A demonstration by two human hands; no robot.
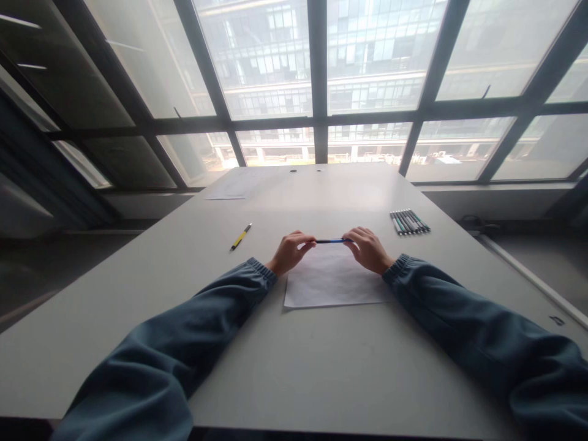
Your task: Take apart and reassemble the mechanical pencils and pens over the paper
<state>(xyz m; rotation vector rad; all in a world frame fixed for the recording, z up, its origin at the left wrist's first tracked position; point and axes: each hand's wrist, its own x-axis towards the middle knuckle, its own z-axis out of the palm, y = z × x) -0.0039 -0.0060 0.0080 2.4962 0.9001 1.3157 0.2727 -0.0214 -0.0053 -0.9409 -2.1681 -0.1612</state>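
Observation:
A blue pen point(329, 241) lies level between my two hands, just above the far edge of a white sheet of paper point(333, 283). My left hand point(290, 252) pinches the pen's left end with closed fingers. My right hand point(367, 248) grips its right end the same way. Both forearms in dark blue-grey sleeves stretch over the grey table point(294, 367).
A yellow pen point(241, 237) lies alone to the left of my hands. Several pens in a row point(410, 222) lie to the right. More paper point(232, 187) rests at the far left of the table. Large windows stand behind the table's far edge.

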